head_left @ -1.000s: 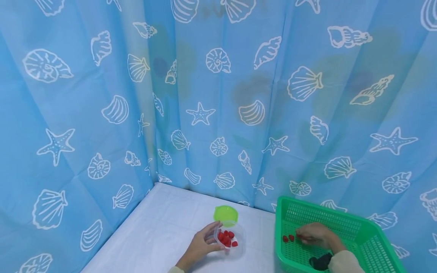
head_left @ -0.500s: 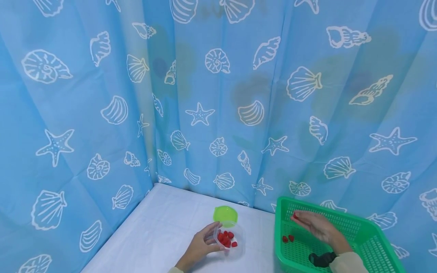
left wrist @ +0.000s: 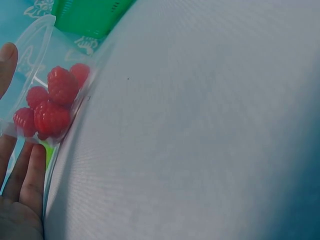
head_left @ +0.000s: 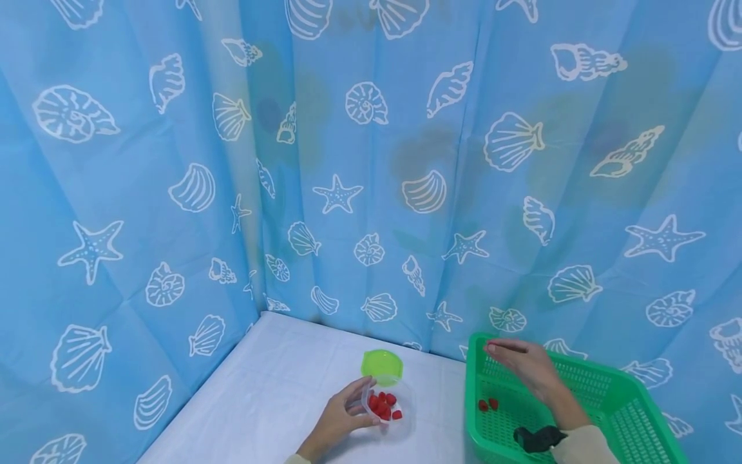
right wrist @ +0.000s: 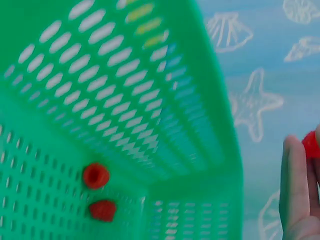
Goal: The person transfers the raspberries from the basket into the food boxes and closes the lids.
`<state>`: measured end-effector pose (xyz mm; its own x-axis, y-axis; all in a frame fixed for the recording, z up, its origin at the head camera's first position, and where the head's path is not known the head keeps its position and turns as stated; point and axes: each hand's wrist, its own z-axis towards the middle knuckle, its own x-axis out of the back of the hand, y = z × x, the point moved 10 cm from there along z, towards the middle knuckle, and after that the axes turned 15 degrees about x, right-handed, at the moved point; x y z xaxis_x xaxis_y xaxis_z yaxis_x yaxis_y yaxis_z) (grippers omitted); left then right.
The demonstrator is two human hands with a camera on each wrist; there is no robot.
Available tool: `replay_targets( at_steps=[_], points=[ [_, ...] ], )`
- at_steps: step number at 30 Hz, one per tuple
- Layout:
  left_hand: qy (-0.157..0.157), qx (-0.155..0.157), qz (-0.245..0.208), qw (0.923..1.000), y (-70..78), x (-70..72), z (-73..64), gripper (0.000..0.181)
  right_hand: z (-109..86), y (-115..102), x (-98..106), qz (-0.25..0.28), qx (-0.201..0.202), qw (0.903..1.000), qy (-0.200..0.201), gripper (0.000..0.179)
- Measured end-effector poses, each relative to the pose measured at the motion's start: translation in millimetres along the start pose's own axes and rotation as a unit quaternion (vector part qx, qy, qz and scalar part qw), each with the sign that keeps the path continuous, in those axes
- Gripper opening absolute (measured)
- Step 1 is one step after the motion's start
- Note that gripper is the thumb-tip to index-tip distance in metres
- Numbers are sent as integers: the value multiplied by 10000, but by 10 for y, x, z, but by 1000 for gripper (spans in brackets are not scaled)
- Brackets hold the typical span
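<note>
My left hand (head_left: 339,419) grips a clear plastic container (head_left: 408,412) on the white table, thumb on the near side and fingers at the far side. Several red raspberries (left wrist: 52,117) lie inside, plainly seen through its wall in the left wrist view. Raised over the left part of a green basket (head_left: 474,393), my right hand (head_left: 530,370) pinches one raspberry (right wrist: 312,145) at its fingertips; the fingers partly cover it. Two more raspberries (right wrist: 96,175) rest on the basket's perforated floor, near its left wall.
A bright green lid (head_left: 382,364) lies just behind the container. The basket's raised left rim stands between the two hands. A blue shell-print curtain (head_left: 348,270) hangs behind and to the left of the white table (head_left: 278,374). A black band (head_left: 539,439) shows by the right wrist.
My right hand has lifted from the basket's floor, up and to the left, carrying one raspberry. The left hand and the container have stayed in place.
</note>
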<state>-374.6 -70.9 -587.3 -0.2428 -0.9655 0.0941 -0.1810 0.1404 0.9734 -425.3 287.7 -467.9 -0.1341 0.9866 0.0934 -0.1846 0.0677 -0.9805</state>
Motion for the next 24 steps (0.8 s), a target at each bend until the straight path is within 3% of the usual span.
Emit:
replay_targets(
  at_steps=[3, 6, 9, 13, 17, 24],
  points=[
    [-11, 3, -12, 10000, -3, -5, -2, 76, -1, -116, -26, -731, 179, 9971, 131, 64],
    [-35, -10, -3, 10000, -5, -2, 6, 77, 3, -255, -72, -1421, 540, 9881, 250, 60],
    [-61, -45, 27, 10000, 2, 2, 17, 78, 6, -411, -179, -1704, 1014, 9794, 392, 54],
    [-97, -83, 65, 9999, 6, 2, 21, 78, -18, -580, -412, -1773, 1515, 9712, 487, 45],
    [-115, -134, 74, 9998, 11, -4, 5, 78, -48, -665, -653, -1762, 1755, 9673, 500, 35],
    [-97, -120, 72, 9999, 8, 2, -4, 79, -103, -724, -1048, -1178, 2388, 9629, 433, 22]
  ],
)
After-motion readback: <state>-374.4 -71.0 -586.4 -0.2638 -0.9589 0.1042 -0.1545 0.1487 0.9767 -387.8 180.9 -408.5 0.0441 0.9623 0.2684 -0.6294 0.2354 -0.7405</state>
